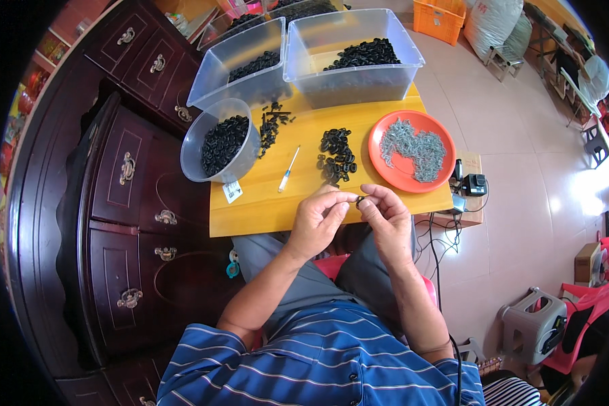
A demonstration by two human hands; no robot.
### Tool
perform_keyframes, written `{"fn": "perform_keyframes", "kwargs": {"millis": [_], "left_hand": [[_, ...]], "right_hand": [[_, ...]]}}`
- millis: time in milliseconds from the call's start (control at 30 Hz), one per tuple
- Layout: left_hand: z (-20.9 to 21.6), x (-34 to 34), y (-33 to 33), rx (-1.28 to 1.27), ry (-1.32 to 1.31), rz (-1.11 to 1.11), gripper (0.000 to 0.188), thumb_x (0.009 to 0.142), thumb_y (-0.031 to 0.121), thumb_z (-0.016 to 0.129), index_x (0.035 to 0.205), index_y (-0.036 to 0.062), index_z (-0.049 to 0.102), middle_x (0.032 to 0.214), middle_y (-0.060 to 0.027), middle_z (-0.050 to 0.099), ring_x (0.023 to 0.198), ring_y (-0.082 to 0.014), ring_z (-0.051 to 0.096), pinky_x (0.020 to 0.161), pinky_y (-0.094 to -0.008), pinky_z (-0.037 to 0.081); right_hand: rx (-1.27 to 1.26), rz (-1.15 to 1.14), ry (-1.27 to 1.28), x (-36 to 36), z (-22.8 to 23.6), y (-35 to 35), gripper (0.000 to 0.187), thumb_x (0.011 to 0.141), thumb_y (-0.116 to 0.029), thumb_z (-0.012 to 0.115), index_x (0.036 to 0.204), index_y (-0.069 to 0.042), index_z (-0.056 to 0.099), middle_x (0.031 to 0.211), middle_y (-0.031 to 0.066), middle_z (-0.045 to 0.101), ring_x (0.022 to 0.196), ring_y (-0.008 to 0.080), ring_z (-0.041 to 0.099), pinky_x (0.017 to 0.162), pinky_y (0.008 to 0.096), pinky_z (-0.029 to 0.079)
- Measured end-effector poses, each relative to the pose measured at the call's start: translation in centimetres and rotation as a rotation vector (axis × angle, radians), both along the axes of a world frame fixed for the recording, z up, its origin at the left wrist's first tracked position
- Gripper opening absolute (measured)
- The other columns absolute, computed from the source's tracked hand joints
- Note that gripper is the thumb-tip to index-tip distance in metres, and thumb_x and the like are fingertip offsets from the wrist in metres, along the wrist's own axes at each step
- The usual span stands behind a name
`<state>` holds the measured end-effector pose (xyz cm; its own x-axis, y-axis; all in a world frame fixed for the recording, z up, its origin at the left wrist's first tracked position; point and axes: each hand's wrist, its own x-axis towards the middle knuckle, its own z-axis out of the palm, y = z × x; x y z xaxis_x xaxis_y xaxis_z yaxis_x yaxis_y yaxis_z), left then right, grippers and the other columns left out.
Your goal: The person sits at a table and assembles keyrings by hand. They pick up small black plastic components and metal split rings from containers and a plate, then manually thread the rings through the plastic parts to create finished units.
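Observation:
Both hands meet just over the near edge of the yellow table (304, 196). A small black ring-like part (360, 200) sits between my fingertips. My right hand (391, 227) pinches it with thumb and forefinger. From the other side, my left hand (320, 220) holds its fingertips against the same part, which they partly hide. Just beyond the hands lies a loose pile of black ring-shaped parts (337, 150). To its right, a red-orange plate (377, 172) carries many small silvery metal pieces (419, 150).
A round clear tub (242, 166) of black parts stands left, near small black pieces (271, 128) and a white screwdriver-like tool (289, 169). Two clear bins (352, 81) (216, 74) stand at the back. A dark drawer cabinet (139, 203) borders the left; cables (436, 250) hang right.

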<state>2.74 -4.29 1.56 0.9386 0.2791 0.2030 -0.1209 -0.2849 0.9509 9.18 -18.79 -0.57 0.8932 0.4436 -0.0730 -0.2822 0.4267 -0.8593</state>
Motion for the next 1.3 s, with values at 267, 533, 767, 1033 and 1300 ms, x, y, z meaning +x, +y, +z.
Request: {"fn": "perform_keyframes", "kwargs": {"millis": [267,533,767,1033,1300], "left_hand": [[1.4,-0.2,0.2,0.077,0.020,-0.002,0.035,0.092,-0.005,0.060,0.127,0.0005,0.060,0.087,0.0007,0.060,0.069,-0.0017,0.052,0.061,-0.0175,0.044],[2.0,0.0,0.1,0.301,0.002,0.013,0.041,0.088,-0.010,0.063,0.126,0.0022,0.057,0.083,0.0006,0.062,0.063,-0.0019,0.051,0.056,-0.0194,0.044],[1.8,0.2,0.1,0.365,-0.032,0.029,0.041,0.086,-0.010,0.064,0.125,0.0031,0.058,0.081,0.0005,0.062,0.058,-0.0028,0.050,0.053,-0.0208,0.042],[2.0,0.3,0.0,0.406,-0.048,0.028,0.039,0.086,-0.010,0.065,0.122,0.0034,0.059,0.079,0.0000,0.063,0.057,-0.0031,0.050,0.052,-0.0220,0.042],[2.0,0.3,0.0,0.350,-0.023,0.011,0.038,0.087,-0.009,0.064,0.122,0.0030,0.059,0.079,0.0008,0.063,0.060,-0.0024,0.052,0.054,-0.0210,0.044]], "right_hand": [[-0.056,0.014,-0.049,0.2,-0.5,-0.2,0.018,0.095,-0.001,0.066,0.113,0.001,0.068,0.093,-0.0022,0.067,0.081,0.0020,0.058,0.073,0.0181,0.047],[-0.193,-0.022,-0.150,-0.2,-0.9,0.2,0.015,0.094,-0.002,0.066,0.109,0.000,0.071,0.084,-0.0043,0.066,0.070,0.0006,0.054,0.063,0.0186,0.045],[-0.253,-0.023,-0.176,-0.2,-0.9,0.2,0.016,0.093,-0.003,0.067,0.108,0.001,0.072,0.082,-0.0033,0.066,0.068,0.0014,0.055,0.061,0.0196,0.046],[-0.322,-0.051,-0.243,-0.3,-1.1,0.2,0.014,0.091,-0.004,0.069,0.104,0.000,0.074,0.084,0.0017,0.069,0.068,0.0042,0.059,0.062,0.0225,0.049],[-0.333,-0.048,-0.223,-0.4,-1.5,0.2,0.013,0.090,-0.006,0.071,0.102,0.000,0.075,0.083,0.0020,0.070,0.068,0.0040,0.060,0.062,0.0223,0.049]]}}
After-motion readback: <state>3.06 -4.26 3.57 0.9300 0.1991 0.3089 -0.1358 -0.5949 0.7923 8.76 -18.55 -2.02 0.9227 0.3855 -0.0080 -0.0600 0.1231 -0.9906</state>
